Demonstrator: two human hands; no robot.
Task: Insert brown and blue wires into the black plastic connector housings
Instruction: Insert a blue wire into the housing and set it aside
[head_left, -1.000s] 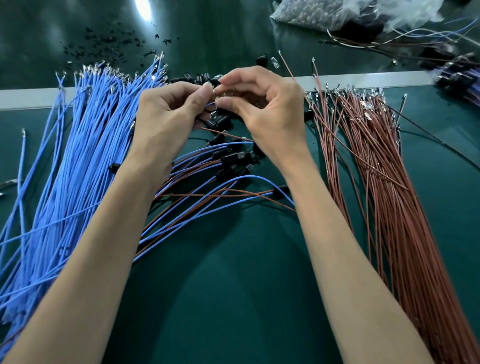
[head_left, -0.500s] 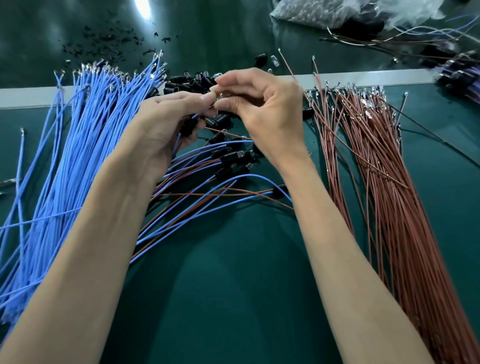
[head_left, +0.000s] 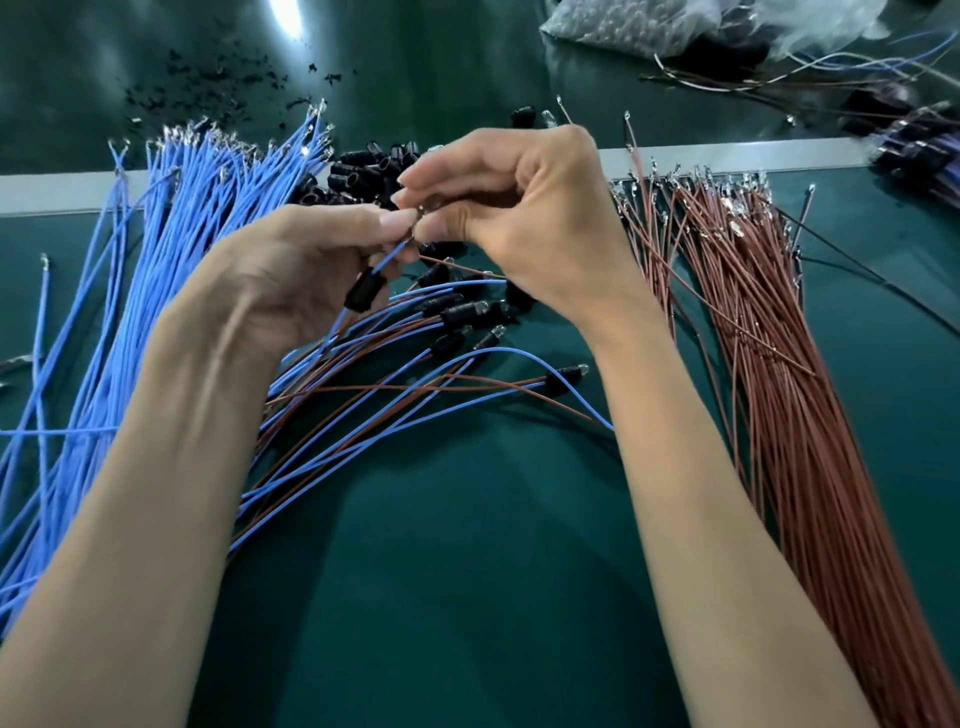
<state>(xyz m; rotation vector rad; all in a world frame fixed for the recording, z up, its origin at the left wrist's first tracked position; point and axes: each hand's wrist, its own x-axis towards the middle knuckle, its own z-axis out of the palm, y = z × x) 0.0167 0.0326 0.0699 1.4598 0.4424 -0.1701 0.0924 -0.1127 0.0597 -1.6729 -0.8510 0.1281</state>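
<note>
The head camera is the only view. The left hand (head_left: 311, 275) is raised above the green mat (head_left: 467, 597), thumb and forefinger pinched on a single blue wire (head_left: 390, 255) just short of its end. A black housing (head_left: 365, 289) hangs threaded on that wire below the fingertips, touching the palm side of the hand. It seems parked there so that the wire's end stays bare for work.

The right hand (head_left: 524, 218) meets the left, its curled thumb and forefinger nipping the glinting tip of the same wire (whether a separate small part sits between them cannot be told).

Supplies lie in easy reach, probably on purpose: the blue wires (head_left: 156, 270) fan out on the left, the brown wires (head_left: 753, 364) on the right, and the loose housings (head_left: 374, 171) are heaped just behind the hands. The finished leads (head_left: 457, 312) lie on the mat under the hands, out of the way.

A second ago both hands were pinched together and no housing showed apart from them. Half a second ago it had appeared close under the left fingers. Now it sits lower on the wire, with more blue showing above it, and the left wrist has turned outward.
</note>
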